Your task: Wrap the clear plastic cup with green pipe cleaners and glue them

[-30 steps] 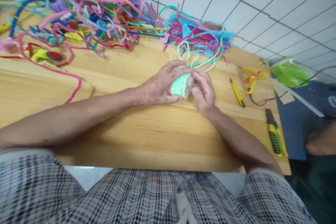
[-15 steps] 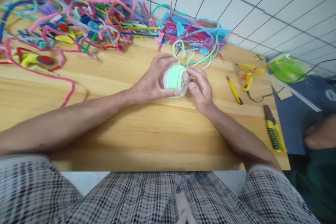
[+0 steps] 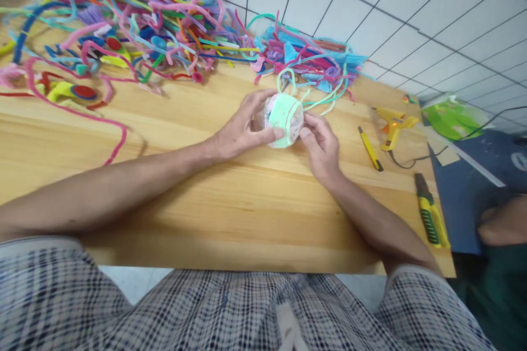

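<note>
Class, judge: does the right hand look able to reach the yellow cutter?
Probably yes: the yellow cutter lies to the right hand's right with nothing visible between, though that hand is at the green-wrapped object.

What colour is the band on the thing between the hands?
The band is mint green, best in the head view.

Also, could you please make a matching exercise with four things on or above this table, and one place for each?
1. Clear round object with mint-green band
2. Yellow plastic glue gun
3. Pliers with green-and-yellow handles
4. Long pink fuzzy stem

A. Close to the wooden table's near right corner
B. Left part of the table
C. In the left hand, beside the right hand
D. Beside the slim yellow-and-black knife

Pairs: 1-C, 2-D, 3-A, 4-B
</note>
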### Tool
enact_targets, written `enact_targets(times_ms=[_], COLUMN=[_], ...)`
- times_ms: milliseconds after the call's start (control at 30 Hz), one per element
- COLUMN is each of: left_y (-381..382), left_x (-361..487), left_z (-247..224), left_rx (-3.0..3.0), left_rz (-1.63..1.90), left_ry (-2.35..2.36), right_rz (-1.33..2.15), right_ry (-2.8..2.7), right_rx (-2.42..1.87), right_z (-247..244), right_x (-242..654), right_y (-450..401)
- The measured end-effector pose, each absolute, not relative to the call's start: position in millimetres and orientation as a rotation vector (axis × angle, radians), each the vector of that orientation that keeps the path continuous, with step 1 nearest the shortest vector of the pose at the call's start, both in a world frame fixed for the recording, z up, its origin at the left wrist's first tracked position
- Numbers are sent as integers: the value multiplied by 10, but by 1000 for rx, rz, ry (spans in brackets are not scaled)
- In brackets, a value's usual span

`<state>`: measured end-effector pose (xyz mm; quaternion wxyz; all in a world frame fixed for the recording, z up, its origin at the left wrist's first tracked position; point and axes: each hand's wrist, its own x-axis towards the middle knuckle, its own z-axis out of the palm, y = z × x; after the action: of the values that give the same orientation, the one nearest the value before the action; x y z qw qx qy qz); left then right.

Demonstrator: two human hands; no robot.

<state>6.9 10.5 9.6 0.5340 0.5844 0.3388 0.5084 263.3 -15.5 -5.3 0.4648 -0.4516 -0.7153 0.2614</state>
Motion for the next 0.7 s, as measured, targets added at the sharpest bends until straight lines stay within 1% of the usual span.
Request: enact_targets(times_ms=[133,333,500,567,700], left_y=[117,103,115,118,117], left_x=[73,90,87,79,62], left_z=[49,48,116,150,233], left_rx=[1437,1330,1366,1403,1441], left_rz=[1199,1150,1078,1038,998], left_ry=[827,835,843,832,843], right_rz=[711,551,549,483,211], right_ry=[-1753,-1826,-1806,-1833,-1950], right_rx=[-1151,-1179,-1157,-1130,-1022], right_z=[-4,57,15,19,86], right_x=[2646,2644,2653,2669,2724], right_y=[-139,-147,-123,-119,-139])
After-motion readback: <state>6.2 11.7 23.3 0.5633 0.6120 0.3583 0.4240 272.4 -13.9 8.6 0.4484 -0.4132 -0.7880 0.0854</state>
